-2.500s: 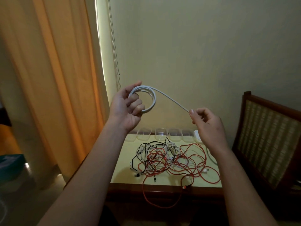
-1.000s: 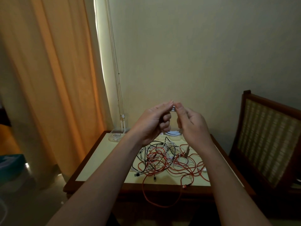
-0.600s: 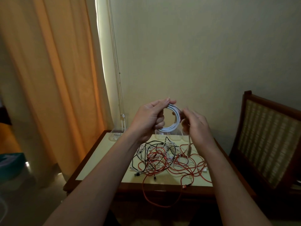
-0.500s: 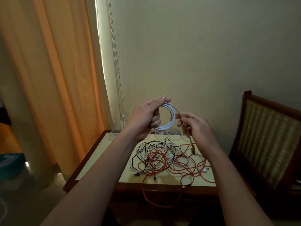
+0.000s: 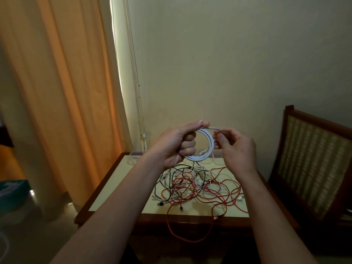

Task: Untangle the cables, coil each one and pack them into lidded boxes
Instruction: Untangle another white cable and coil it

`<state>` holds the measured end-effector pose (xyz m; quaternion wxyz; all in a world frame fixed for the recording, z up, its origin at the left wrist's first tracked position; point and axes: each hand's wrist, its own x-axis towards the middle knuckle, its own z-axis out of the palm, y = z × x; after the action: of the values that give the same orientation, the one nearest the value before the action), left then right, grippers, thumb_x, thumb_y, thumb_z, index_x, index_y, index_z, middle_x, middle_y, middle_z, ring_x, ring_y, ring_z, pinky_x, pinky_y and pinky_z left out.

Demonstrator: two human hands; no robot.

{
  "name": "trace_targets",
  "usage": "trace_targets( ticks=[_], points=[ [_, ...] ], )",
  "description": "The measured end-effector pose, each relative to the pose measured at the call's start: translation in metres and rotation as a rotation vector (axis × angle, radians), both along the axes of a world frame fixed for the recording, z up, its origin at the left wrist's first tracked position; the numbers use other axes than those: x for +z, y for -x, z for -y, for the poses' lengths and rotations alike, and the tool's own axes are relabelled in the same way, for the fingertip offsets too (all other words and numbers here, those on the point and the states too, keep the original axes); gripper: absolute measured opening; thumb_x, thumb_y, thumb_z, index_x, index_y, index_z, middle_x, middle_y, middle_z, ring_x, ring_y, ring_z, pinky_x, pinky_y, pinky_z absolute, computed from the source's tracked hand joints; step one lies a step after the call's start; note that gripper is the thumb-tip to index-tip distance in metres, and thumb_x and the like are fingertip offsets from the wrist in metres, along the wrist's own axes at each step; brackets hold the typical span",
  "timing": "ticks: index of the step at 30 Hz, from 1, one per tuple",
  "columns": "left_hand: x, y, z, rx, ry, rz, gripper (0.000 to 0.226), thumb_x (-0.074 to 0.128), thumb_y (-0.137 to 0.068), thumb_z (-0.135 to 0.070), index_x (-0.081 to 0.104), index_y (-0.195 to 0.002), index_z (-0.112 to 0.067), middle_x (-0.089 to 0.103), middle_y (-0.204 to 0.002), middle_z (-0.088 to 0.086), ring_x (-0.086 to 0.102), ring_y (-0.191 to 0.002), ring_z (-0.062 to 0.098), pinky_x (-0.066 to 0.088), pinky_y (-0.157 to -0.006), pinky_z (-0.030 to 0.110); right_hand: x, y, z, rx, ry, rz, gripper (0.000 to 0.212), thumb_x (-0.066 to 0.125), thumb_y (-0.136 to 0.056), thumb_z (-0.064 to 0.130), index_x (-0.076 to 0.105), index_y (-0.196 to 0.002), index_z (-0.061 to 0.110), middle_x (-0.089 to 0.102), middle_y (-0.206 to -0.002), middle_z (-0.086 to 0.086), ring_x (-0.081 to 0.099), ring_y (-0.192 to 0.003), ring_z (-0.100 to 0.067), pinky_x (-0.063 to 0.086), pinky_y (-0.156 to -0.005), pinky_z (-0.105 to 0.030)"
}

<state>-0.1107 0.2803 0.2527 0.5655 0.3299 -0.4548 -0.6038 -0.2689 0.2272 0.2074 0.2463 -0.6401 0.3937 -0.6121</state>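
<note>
Your left hand [image 5: 177,143] grips the smooth white round cable coil [image 5: 198,158], raised above the pale yellow, dark-wood-rimmed surface [image 5: 122,183]. Your right hand [image 5: 236,147] pinches the coil's loose end at its upper rim. On the surface lies the tangled heap of thin red, black and white cables [image 5: 200,185], one red loop hanging over the near edge.

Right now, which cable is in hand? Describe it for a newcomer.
Find the small wooden table with a pale yellow top. Above its tangle of red, black and white cables, the left hand grips a white cable ring; the right hand pinches its end. Only it is coiled.
</note>
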Motion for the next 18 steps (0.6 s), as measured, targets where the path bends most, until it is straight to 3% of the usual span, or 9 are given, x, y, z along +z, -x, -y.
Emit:
trace_targets(
  ticks=[4,10,13,16,18],
  points=[
    [0.001,0.002,0.0,-0.031,-0.034,-0.004,0.017,0.055,-0.099,-0.018,0.069,-0.1,-0.008,0.019,-0.051,-0.01,0.015,-0.036,0.001,0.01,-0.036,0.015,-0.001,-0.001,0.002,0.019,-0.038,0.106,0.016,0.062,-0.099,0.008,0.07,-0.095,0.021,0.077,-0.087,0.003,0.075,-0.073,-0.012,0.06,-0.072,-0.028],
    [0.001,0.0,0.0,-0.054,-0.065,-0.024,0.018,0.054,-0.098,-0.017,0.069,-0.098,-0.009,0.02,-0.047,-0.01,0.017,-0.033,0.0,0.008,-0.037,0.015,0.005,-0.004,-0.006,0.182,-0.178,0.297,0.014,0.06,-0.099,0.005,0.071,-0.099,0.013,0.077,-0.084,0.002,0.074,-0.073,-0.011,0.057,-0.067,-0.02],
    [0.0,-0.001,0.002,-0.034,-0.053,-0.033,0.017,0.057,-0.096,-0.018,0.072,-0.099,-0.009,0.018,-0.05,-0.01,0.016,-0.034,0.0,0.008,-0.037,0.016,0.006,-0.005,-0.007,0.378,-0.386,0.401,0.015,0.06,-0.097,0.001,0.073,-0.1,0.008,0.076,-0.091,-0.008,0.069,-0.077,-0.02,0.06,-0.072,-0.029],
    [-0.002,-0.003,0.004,0.06,0.008,0.059,0.021,0.058,-0.097,-0.018,0.071,-0.111,-0.009,0.02,-0.052,-0.009,0.016,-0.037,0.002,0.01,-0.037,0.017,0.007,-0.004,-0.013,0.657,-0.635,0.49,0.023,0.052,-0.092,-0.007,0.069,-0.105,0.001,0.073,-0.089,-0.013,0.066,-0.075,-0.017,0.054,-0.068,-0.025],
    [-0.004,-0.006,0.006,0.137,0.054,0.137,0.025,0.06,-0.097,-0.019,0.071,-0.118,-0.009,0.021,-0.054,-0.008,0.017,-0.04,0.004,0.013,-0.038,0.018,0.007,-0.005,-0.017,0.775,-0.713,0.524,0.03,0.055,-0.082,-0.003,0.067,-0.109,-0.001,0.073,-0.089,-0.011,0.069,-0.076,-0.015,0.052,-0.071,-0.025]
  ],
)
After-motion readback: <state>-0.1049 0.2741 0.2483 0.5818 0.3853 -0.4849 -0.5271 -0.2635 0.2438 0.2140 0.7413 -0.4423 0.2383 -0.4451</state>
